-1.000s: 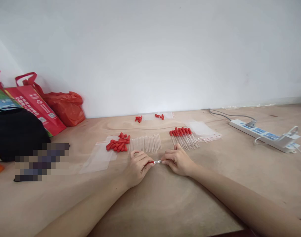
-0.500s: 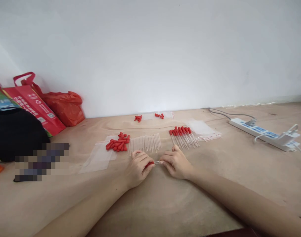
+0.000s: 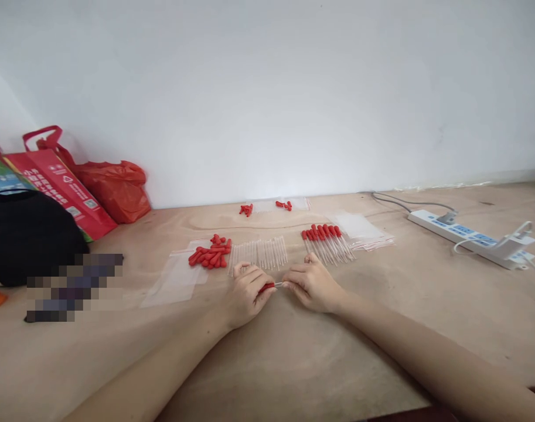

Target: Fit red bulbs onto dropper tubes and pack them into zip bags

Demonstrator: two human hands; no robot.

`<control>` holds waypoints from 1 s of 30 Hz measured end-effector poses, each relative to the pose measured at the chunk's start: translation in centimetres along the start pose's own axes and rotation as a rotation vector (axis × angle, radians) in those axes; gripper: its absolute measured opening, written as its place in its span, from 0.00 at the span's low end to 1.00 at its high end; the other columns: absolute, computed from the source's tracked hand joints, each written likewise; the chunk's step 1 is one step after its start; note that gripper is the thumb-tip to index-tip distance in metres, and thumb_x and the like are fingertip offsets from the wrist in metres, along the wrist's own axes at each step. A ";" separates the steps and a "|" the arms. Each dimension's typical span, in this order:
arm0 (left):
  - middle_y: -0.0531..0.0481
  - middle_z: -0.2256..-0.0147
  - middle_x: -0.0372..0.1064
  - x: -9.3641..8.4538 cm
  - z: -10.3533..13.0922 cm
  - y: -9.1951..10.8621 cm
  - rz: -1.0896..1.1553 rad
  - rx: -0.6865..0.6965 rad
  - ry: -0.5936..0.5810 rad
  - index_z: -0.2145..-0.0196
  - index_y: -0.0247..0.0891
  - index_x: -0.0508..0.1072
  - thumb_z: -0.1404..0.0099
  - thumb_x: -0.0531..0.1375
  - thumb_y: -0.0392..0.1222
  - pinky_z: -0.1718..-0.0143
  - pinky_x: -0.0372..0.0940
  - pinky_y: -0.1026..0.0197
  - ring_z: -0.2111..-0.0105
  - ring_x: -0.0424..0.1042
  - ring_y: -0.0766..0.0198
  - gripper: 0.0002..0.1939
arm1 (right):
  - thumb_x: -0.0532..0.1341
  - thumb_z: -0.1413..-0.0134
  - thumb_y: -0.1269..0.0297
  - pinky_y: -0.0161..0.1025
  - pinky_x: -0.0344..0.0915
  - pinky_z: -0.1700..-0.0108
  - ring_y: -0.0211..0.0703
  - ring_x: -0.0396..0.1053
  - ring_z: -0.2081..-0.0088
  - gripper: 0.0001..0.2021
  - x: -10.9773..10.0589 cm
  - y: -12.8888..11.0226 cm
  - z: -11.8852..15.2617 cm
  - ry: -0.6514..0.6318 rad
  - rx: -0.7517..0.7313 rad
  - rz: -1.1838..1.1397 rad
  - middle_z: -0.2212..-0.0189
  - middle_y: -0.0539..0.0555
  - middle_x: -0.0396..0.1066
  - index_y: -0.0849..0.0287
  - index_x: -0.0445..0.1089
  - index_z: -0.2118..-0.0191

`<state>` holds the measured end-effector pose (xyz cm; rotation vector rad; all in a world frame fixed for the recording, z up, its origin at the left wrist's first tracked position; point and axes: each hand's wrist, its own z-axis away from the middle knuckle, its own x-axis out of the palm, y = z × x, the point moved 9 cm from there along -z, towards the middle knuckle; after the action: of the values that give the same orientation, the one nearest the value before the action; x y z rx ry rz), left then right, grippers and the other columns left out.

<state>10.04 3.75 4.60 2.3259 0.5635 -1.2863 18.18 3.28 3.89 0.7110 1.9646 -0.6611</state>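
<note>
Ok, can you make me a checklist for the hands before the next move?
1. Left hand holding a red bulb: ok.
2. Right hand holding the thin tube: ok.
3. Tube pushed far enough into the bulb: cannot tell, too small to see.
4. More loose tubes within view: ok, in a row beyond the hands.
5. Spare red bulbs there too: ok, piled left of that row.
</note>
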 end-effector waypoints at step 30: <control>0.54 0.72 0.69 -0.2 0.1 -2.0 0.015 -0.076 -0.027 0.71 0.38 0.67 0.37 0.49 0.37 0.60 0.48 0.57 0.72 0.65 0.68 0.08 | 0.49 0.50 0.66 0.45 0.44 0.55 0.48 0.64 0.61 0.08 -1.2 13.6 0.7 0.153 0.931 0.306 0.71 0.57 0.71 0.60 0.63 0.67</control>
<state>8.81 5.27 4.36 2.2432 0.5752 -1.2654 28.65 11.88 2.38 1.6164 1.5557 -1.3678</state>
